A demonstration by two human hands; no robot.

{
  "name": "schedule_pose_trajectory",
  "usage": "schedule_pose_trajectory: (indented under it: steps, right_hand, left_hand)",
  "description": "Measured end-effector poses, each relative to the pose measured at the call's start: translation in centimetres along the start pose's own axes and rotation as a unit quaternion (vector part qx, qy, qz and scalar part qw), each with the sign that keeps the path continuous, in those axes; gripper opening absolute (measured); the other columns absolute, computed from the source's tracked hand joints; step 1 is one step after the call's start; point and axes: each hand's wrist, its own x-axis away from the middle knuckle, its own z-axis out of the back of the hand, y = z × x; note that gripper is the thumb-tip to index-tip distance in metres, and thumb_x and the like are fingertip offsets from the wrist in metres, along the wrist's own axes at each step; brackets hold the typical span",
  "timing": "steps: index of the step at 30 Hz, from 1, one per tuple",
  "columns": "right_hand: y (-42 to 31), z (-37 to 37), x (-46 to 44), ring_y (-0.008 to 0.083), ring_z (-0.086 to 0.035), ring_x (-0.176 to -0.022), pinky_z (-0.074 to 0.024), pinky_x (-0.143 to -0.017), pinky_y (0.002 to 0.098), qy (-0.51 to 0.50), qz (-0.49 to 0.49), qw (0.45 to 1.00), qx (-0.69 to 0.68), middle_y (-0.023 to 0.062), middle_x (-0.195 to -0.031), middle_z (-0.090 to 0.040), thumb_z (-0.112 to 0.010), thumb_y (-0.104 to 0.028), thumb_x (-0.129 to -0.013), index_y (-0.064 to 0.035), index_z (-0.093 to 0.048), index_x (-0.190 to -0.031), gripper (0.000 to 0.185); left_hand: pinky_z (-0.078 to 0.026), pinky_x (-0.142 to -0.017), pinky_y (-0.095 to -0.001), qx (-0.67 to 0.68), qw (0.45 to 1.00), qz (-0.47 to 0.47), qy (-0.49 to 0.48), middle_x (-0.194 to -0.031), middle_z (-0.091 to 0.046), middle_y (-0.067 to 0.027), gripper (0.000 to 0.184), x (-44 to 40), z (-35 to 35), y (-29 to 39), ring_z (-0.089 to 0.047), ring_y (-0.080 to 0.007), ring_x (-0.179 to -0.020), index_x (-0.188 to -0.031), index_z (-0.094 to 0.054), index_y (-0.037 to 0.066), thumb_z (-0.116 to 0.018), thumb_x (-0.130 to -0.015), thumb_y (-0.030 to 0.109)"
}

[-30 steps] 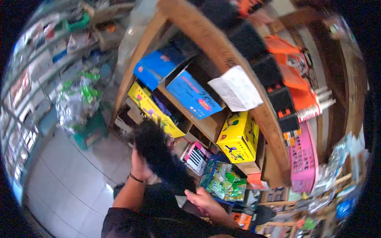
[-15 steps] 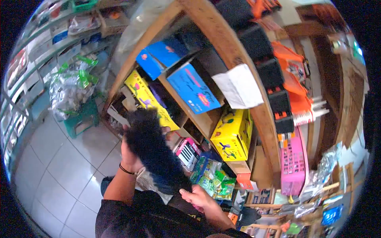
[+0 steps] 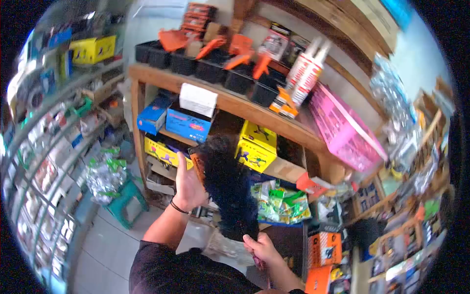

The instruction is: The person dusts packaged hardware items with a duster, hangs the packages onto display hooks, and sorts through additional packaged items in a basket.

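Observation:
A dark, fluffy duster (image 3: 230,188) stands tilted in front of my body, its fibres blurred. My right hand (image 3: 264,250) is closed round its lower end, where a bit of pinkish-red handle (image 3: 258,263) shows below the fingers. On the other side, my left hand (image 3: 190,187) has its thumb raised against a flat orange-and-dark pack (image 3: 197,164). The duster covers most of that pack and the fingers behind it. A dark band circles my left wrist.
A wooden shelf (image 3: 227,95) holds black bins (image 3: 210,71) with orange parts, white tubes (image 3: 306,71) and a pink basket (image 3: 342,127). Below sit blue boxes (image 3: 188,125), yellow boxes (image 3: 257,147) and green packets (image 3: 279,203). A green stool (image 3: 127,203) carries plastic bags.
My view has turned right and levelled, bringing the bins and pink basket into the upper middle. Both hands still hold the duster and pack in front of me; the orange side now shows.

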Motion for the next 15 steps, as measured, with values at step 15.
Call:
schedule_pose_trajectory:
  steps: [15]
  right_hand:
    - [2.9, 0.2, 12.7, 0.0097, -0.041, -0.050, -0.0352, -0.047, 0.0274, 0.089, 0.119, 0.983, -0.108, 0.0002, -0.053, -0.047, -0.054, -0.030, -0.082, -0.0018, -0.053, -0.069, 0.031]
  left_hand:
    - [-0.027, -0.098, -0.0432, -0.205, 0.970, 0.114, -0.060, -0.127, -0.038, -0.0118, 0.070, 4.7, -13.1, -8.6, -0.037, -0.0282, -0.117, -0.126, -0.034, 0.007, -0.025, -0.082, 0.060]
